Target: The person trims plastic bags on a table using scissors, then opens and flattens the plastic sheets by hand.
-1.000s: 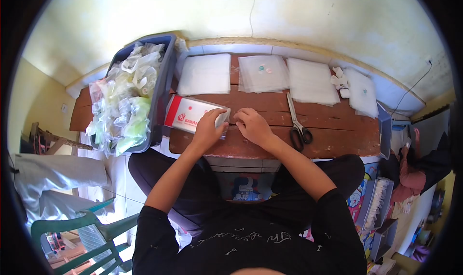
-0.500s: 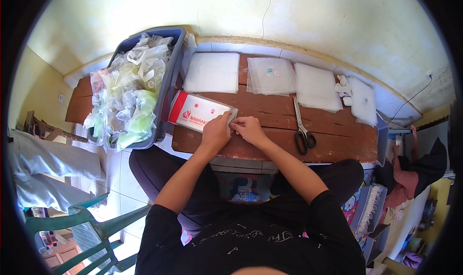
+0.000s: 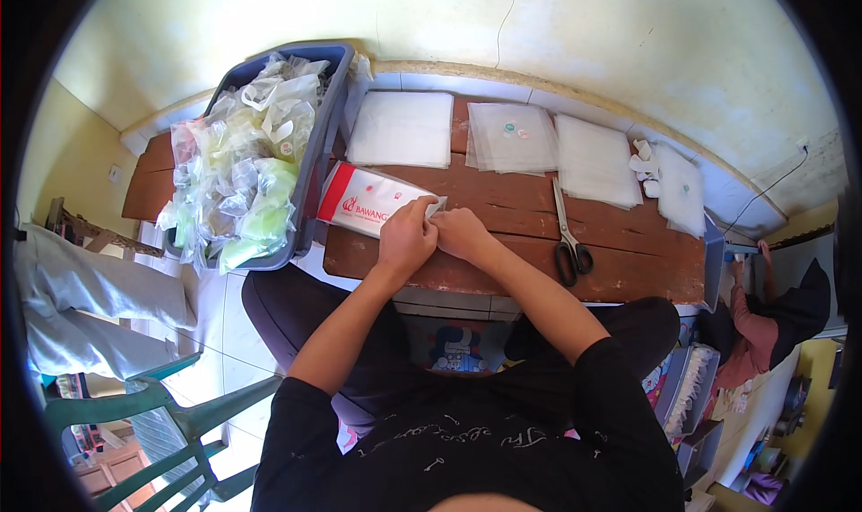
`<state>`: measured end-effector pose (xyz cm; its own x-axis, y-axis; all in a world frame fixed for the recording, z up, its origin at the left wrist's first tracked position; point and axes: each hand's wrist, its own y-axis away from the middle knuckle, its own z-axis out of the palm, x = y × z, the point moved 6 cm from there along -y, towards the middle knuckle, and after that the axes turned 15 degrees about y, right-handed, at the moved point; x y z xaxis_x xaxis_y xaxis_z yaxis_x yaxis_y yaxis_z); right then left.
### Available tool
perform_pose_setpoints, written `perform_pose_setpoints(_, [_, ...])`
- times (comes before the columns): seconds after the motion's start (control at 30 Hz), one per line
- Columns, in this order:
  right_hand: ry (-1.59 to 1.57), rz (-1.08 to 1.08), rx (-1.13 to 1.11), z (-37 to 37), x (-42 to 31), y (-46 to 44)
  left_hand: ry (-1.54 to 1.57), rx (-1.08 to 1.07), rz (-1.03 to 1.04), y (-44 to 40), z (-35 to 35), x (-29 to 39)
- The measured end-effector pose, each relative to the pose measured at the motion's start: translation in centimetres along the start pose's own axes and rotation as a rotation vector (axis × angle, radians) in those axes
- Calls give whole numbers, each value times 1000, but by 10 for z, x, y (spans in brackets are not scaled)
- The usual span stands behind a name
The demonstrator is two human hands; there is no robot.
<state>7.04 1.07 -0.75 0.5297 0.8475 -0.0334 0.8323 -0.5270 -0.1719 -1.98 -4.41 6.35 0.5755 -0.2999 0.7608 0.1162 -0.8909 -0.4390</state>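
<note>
A red-and-white printed plastic bag pack point(image 3: 377, 202) marked "BAWANG" lies slanted at the table's left front. My left hand point(image 3: 409, 236) is closed over its right end, fingers bent around the edge. Against it, my right hand point(image 3: 460, 233) is closed at the same end, where the clear plastic bends up. The fingertips of both hands are partly hidden. Black-handled scissors point(image 3: 569, 250) lie to the right of my hands, blades pointing away from me.
Stacks of clear plastic bags point(image 3: 402, 131) line the back of the brown wooden table point(image 3: 503, 266). To the left is a grey tub point(image 3: 336, 81) heaped with plastic bags. A green chair point(image 3: 171, 422) stands at lower left. Another person point(image 3: 763, 328) is at far right.
My right hand has moved in against my left, its fingers curling more tightly. The pack's right end now bends up between the hands. The camera view has shifted slightly.
</note>
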Motion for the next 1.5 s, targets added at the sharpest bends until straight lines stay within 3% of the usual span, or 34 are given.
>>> perform_pose_setpoints(0.07, [19,-30,-10,3,1,-6,22,-110,-191,-1,2,-7])
perform_pose_setpoints(0.17, [46,-37,-28,11,2,-9,34,-98,-189,-1,-1,-8])
perform_pose_setpoints(0.43, [-89,-27,318,0,0,-4,62,-96,-228,-2,-1,-11])
perform_pose_setpoints(0.67, [-100,33,333,-10,4,-3,64,-90,-232,-3,-1,-12])
perform_pose_setpoints(0.83, [-52,-220,598,-33,-7,-1,78,-101,-277,-4,-4,-12])
perform_pose_setpoints(0.97, [-77,-277,583,-22,-10,2,106,-53,-239,-6,-8,-11])
perform_pose_setpoints(1.03, [-92,-237,325,2,-8,-2,102,-79,-273,-7,-7,-9])
perform_pose_setpoints(1.13, [-31,-214,275,9,-7,-4,116,-99,-308,-5,-6,-15])
perform_pose_setpoints(1.37, [54,-204,403,-2,-13,-14,125,-118,-363,-9,-17,-29])
perform_pose_setpoints(1.5, [-73,-130,484,-19,-12,-19,117,-113,-365,-12,-20,-33])
